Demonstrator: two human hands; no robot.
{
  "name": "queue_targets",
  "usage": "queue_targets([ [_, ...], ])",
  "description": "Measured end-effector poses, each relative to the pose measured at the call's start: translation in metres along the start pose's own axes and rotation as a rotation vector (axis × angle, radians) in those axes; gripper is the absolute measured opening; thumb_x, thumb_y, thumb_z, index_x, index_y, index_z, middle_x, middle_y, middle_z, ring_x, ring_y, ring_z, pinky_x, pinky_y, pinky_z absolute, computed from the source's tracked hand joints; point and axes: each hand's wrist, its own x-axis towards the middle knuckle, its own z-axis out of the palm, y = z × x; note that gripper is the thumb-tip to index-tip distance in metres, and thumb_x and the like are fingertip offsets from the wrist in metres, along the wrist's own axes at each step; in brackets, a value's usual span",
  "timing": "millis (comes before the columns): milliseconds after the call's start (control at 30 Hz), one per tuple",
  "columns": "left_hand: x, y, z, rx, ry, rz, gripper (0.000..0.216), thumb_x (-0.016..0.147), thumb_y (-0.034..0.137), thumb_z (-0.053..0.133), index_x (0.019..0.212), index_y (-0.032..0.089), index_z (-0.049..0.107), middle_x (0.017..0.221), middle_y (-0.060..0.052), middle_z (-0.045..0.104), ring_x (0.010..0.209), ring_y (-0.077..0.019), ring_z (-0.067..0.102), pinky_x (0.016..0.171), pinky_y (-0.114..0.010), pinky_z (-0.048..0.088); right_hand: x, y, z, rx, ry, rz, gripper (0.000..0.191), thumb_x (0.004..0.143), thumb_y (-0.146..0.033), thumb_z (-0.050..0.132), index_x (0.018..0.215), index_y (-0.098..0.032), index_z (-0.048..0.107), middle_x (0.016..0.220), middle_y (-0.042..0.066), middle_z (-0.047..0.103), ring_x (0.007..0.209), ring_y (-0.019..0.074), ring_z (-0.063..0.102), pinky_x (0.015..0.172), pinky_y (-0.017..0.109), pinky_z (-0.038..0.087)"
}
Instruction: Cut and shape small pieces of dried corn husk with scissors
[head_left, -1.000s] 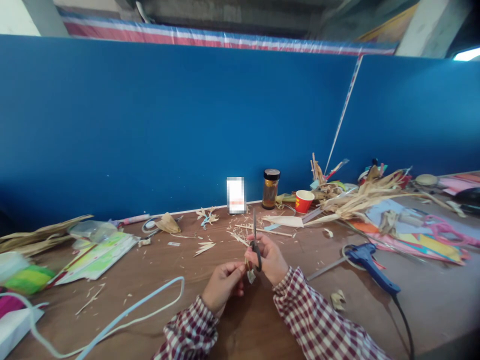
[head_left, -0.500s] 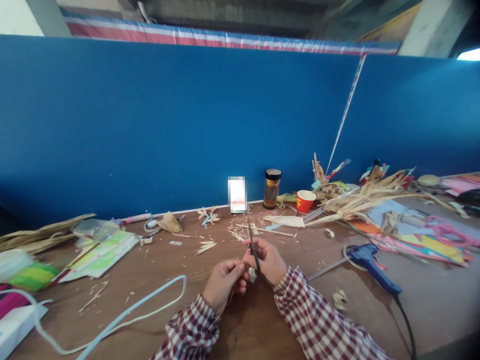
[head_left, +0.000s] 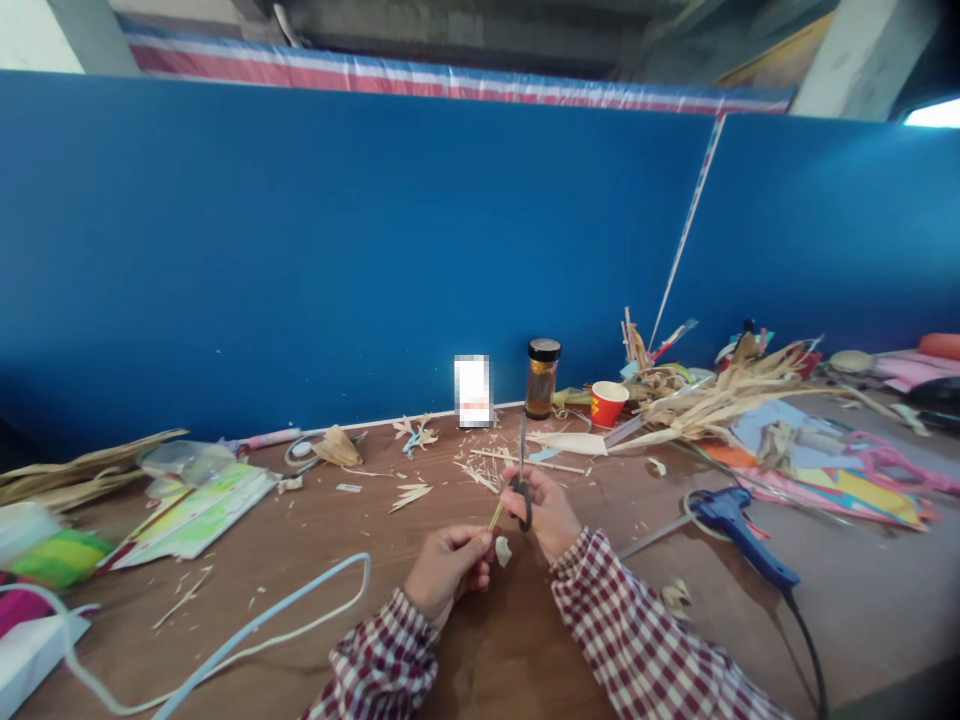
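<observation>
Yellowish strip [head_left: 496,515], thin and slanting, sits at the near middle of my view, between the two hands above the brown table [head_left: 600,620]; I see the left hand [head_left: 448,572] closed on its near end, thumb against fingers, while its far end reaches the right hand [head_left: 541,512], though I cannot tell if those fingers touch it; the right hand is closed around dark scissors [head_left: 523,490], blades pointing far, and I cannot make out whether they are parted; a pale scrap [head_left: 503,550] shows just right of the left fingertips, attached or loose I cannot say.

Farther out I have pale slivers [head_left: 480,475] scattered beyond the hands; past them, a jar [head_left: 543,380] stands upright near the blue partition [head_left: 375,250], black lid on, something amber-brown inside; just right of it is a red paper cup [head_left: 608,408], upright, pale inside, its contents too small for me to tell; dry husks [head_left: 750,395] spread to its right; nearer on the right lies a blue glue gun [head_left: 742,530]; on the far left I get a clear plastic container [head_left: 187,465], its contents unclear to me.
</observation>
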Motion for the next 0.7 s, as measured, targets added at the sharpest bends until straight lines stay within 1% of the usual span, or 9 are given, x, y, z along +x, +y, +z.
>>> queue_targets([
  [167,0.001,0.0005,-0.0025,0.031,0.079,-0.005,0.032,0.05,0.036,0.078,0.067,0.011,0.066,0.054,0.0,0.06,0.04,-0.0045,0.048,0.041,-0.017,0.042,0.0019,0.0,-0.0013,0.025,0.027,0.007,0.041,0.053,-0.027,0.076,0.088,-0.019,0.056,0.064,-0.004,0.055,0.053,0.0095,0.05,0.052,0.023,0.039],
  [267,0.0029,0.0001,-0.0045,0.023,0.095,-0.014,0.033,0.049,0.037,0.078,0.065,0.012,0.064,0.053,0.0,0.061,0.038,-0.0044,0.048,0.04,-0.017,0.041,0.0037,-0.0018,-0.0039,0.04,0.091,-0.01,0.04,0.055,-0.028,0.075,0.088,-0.019,0.055,0.062,-0.005,0.055,0.051,0.0092,0.048,0.048,0.022,0.037],
  [367,0.0041,-0.0007,-0.005,0.015,0.084,-0.013,0.033,0.05,0.037,0.078,0.064,0.011,0.062,0.052,0.0,0.06,0.038,-0.0041,0.048,0.041,-0.017,0.041,0.0056,-0.0041,-0.0064,0.062,0.144,-0.024,0.04,0.054,-0.026,0.075,0.088,-0.018,0.055,0.059,-0.005,0.054,0.049,0.0083,0.048,0.046,0.02,0.034],
  [500,0.0038,-0.0014,-0.0045,0.035,0.075,0.022,0.034,0.053,0.039,0.075,0.067,0.011,0.061,0.051,0.001,0.058,0.038,-0.004,0.047,0.039,-0.016,0.039,0.0066,-0.0039,-0.0074,0.059,0.135,-0.004,0.039,0.056,-0.028,0.074,0.089,-0.018,0.055,0.058,-0.005,0.055,0.05,0.0086,0.049,0.046,0.02,0.034],
  [700,0.005,-0.0043,-0.0058,0.148,0.148,0.119,0.033,0.058,0.041,0.07,0.068,0.012,0.06,0.05,0.002,0.056,0.038,-0.0043,0.044,0.039,-0.016,0.036,0.0062,-0.0011,-0.0069,0.055,0.129,-0.009,0.038,0.056,-0.026,0.074,0.089,-0.018,0.056,0.06,-0.005,0.055,0.051,0.0085,0.049,0.047,0.02,0.035],
])
